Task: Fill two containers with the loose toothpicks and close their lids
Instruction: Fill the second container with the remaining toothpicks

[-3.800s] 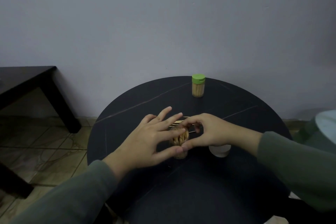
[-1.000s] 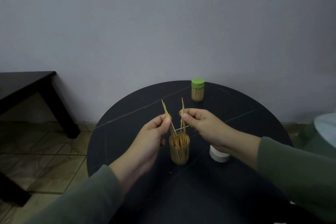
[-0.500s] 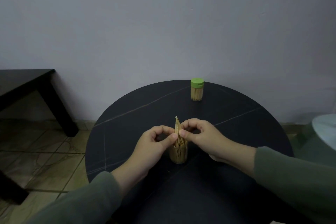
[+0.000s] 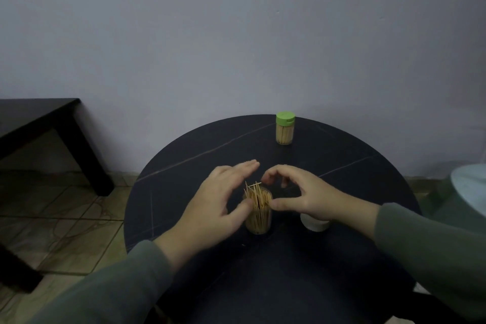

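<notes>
An open clear container (image 4: 258,218) full of toothpicks stands mid-table, with several toothpick tips (image 4: 253,188) sticking up askew above its rim. My left hand (image 4: 218,202) is spread beside it on the left, thumb touching the container's upper wall. My right hand (image 4: 302,194) arches over it from the right, thumb at the rim, fingers loosely curved and holding nothing. A white lid (image 4: 314,224) lies on the table partly under my right wrist. A second container with a green lid (image 4: 285,131) stands closed and full at the far side.
The round black table (image 4: 184,166) ends close on the left, with tiled floor (image 4: 65,213) beyond. A dark side table (image 4: 39,118) stands at far left. A pale rounded object (image 4: 470,187) sits at the right edge. The wall is right behind the table.
Both hands pinched toothpicks half a second ago and lowered them into the container. Now the fingers have let go and spread apart around the rim.
</notes>
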A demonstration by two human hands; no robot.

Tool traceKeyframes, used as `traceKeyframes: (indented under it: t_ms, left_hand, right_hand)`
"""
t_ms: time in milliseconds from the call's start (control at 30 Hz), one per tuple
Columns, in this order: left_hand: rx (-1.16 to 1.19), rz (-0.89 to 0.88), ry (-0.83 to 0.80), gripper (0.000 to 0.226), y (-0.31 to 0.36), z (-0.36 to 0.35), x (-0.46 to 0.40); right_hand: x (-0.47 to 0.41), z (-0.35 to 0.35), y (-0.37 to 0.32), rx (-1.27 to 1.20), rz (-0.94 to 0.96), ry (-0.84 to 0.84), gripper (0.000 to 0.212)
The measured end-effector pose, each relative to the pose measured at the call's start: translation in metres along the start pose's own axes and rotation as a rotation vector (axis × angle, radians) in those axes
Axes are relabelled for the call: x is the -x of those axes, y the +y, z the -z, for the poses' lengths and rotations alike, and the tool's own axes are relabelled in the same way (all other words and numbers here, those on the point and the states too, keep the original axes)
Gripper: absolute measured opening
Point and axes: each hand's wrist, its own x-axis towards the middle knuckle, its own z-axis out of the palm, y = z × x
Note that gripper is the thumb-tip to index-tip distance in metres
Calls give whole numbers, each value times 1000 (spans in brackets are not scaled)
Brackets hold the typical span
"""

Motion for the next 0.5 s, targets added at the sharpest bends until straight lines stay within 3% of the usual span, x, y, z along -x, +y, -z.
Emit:
traceKeyframes:
  t_ms: [167,333,500]
  left_hand:
    - [-235,-85,-199,63,5,-8,1]
    - [-321,-107,-294,71,11,-7,-6]
    - [-425,-93,-312,66,-3,1,-3]
  right_hand:
    - [4,3,-7,199,-23,-148,67]
    - [-1,-2,-8,194,-48,-154,61]
    - [-6,-3,-2,226,-37,-137,42]
